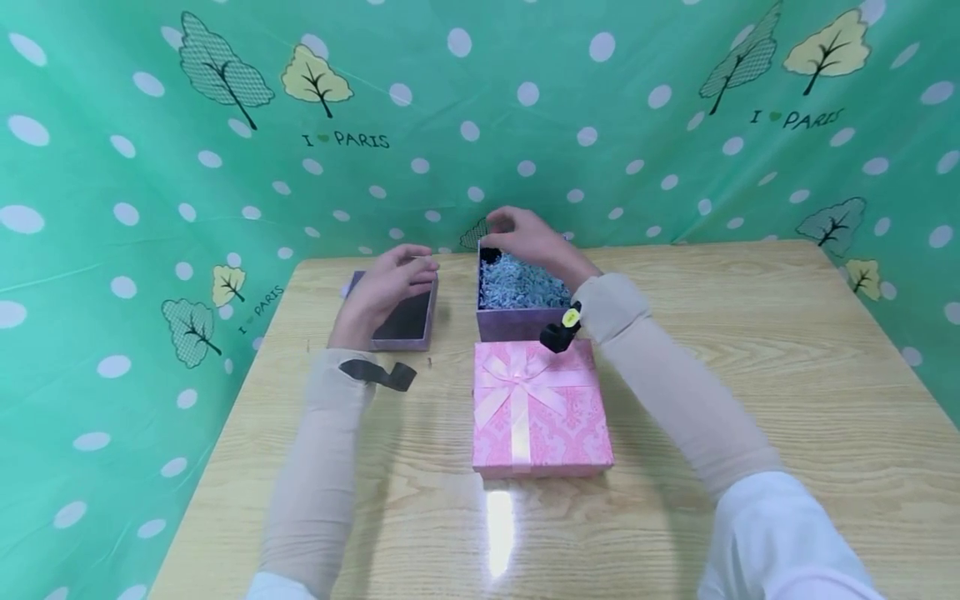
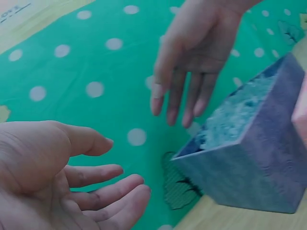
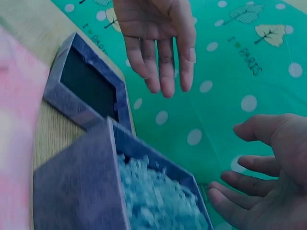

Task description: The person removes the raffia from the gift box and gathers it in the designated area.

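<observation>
My left hand (image 1: 390, 287) hovers over an upturned purple box lid (image 1: 402, 343) with a dark inside, its fingers loosely bent and nothing in them. Above the back of an open purple gift box (image 1: 517, 323) is my right hand (image 1: 532, 239), holding nothing, with its fingers relaxed. Pale blue shredded paper (image 1: 525, 283) fills that box; its back left corner looks dark under the right hand. In the left wrist view, the left palm (image 2: 38, 167) faces the right hand (image 2: 199, 52) across a gap. The right wrist view also shows both hands apart, beside the box.
A pink patterned gift box (image 1: 555, 425) with a ribbon bow (image 1: 517, 379) stands in front of the purple one, lid on. Everything rests on a wooden table (image 1: 750, 333). A green dotted cloth (image 1: 420, 75) hangs along the table's back and sides.
</observation>
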Demonstrator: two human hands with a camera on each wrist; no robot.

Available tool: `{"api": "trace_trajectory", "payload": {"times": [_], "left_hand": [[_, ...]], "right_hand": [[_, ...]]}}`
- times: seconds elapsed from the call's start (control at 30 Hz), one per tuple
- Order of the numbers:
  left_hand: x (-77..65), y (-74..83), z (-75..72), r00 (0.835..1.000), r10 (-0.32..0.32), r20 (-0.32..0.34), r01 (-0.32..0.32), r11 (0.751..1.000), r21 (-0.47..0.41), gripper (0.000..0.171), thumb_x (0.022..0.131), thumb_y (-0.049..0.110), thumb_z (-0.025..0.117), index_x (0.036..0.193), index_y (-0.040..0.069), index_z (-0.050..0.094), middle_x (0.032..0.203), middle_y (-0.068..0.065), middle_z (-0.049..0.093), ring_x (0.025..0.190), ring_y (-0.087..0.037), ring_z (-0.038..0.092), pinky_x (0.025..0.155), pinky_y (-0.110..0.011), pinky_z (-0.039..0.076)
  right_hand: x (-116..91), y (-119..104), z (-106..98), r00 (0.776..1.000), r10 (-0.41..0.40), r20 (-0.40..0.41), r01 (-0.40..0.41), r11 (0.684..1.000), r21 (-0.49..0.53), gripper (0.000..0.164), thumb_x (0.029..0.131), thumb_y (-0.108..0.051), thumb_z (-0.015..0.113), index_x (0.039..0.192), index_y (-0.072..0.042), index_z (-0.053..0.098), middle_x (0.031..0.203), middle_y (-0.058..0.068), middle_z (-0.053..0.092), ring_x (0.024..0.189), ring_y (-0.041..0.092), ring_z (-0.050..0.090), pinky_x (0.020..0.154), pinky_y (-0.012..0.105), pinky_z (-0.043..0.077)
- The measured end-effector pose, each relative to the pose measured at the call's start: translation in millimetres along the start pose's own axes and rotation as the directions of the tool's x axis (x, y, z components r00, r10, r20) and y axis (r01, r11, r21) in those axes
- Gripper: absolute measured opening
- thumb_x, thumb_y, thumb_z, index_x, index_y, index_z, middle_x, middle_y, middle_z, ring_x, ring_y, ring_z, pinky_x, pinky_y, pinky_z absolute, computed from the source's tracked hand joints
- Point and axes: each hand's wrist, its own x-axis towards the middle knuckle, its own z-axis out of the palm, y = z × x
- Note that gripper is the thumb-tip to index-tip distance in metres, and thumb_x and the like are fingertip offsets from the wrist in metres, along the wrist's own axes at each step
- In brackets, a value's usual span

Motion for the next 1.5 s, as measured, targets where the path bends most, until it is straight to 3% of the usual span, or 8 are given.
{"api": "trace_trajectory", "payload": {"times": [0.3,0.6,0.8,1.07,1.23,1.5], "left_hand": [[12.0,-8.9,30.9,0.994,-0.022,0.103,0.015,0.997,0.072,0.041,0.100,0.013,0.046,0.137,-0.002,0.037,0.135,-0.025,0.045,0.126,-0.037,0.048,0.106,-0.041,0.045],[23.8,-15.0,49.0,0.993,-0.063,0.101,0.052,0.993,0.107,0.047,0.095,0.005,0.056,0.138,0.000,0.038,0.125,-0.021,0.049,0.114,-0.032,0.055,0.099,-0.040,0.051],[26.8,-20.0,53.1,0.990,-0.102,0.094,0.093,0.991,0.095,0.052,0.092,0.001,0.060,0.138,0.003,0.038,0.125,-0.017,0.045,0.108,-0.028,0.056,0.098,-0.040,0.052],[25.0,-23.2,49.5,0.978,-0.144,0.150,0.145,0.989,0.007,0.053,0.094,0.003,0.058,0.141,0.009,0.035,0.129,-0.019,0.041,0.112,-0.032,0.053,0.104,-0.053,0.043],[25.9,-26.3,46.5,0.972,-0.144,0.188,0.144,0.989,0.012,0.055,0.095,0.006,0.057,0.144,0.011,0.032,0.131,-0.019,0.040,0.113,-0.032,0.054,0.104,-0.054,0.043],[26.1,-28.1,44.4,0.971,-0.137,0.198,0.135,0.991,0.022,0.054,0.095,0.010,0.057,0.143,0.011,0.033,0.130,-0.018,0.041,0.114,-0.034,0.053,0.101,-0.054,0.046]], "right_hand": [[-6,15,-16,1.000,-0.019,-0.009,0.019,0.999,-0.048,0.057,0.095,-0.034,0.058,0.144,-0.011,0.039,0.145,0.009,0.043,0.134,0.025,0.039,0.108,0.044,0.040],[-7,29,-22,0.999,-0.039,0.036,0.042,0.994,-0.100,0.058,0.093,-0.030,0.061,0.143,-0.009,0.041,0.150,0.013,0.037,0.138,0.030,0.034,0.110,0.046,0.038],[-6,38,-20,0.996,-0.009,0.085,0.023,0.985,-0.173,0.067,0.091,-0.034,0.064,0.146,-0.009,0.036,0.152,0.012,0.034,0.139,0.031,0.032,0.112,0.046,0.035],[-3,46,-13,0.986,0.047,0.163,-0.007,0.971,-0.240,0.074,0.089,-0.038,0.067,0.148,-0.011,0.032,0.153,0.013,0.030,0.140,0.032,0.030,0.113,0.049,0.033],[-3,48,-9,0.974,0.095,0.205,-0.044,0.970,-0.239,0.081,0.088,-0.039,0.068,0.150,-0.012,0.025,0.157,0.011,0.023,0.143,0.031,0.024,0.115,0.051,0.030],[1,50,-4,0.954,0.159,0.253,-0.092,0.961,-0.260,0.098,0.085,-0.045,0.069,0.154,-0.012,0.008,0.161,0.010,0.009,0.147,0.031,0.012,0.119,0.051,0.021]]}}
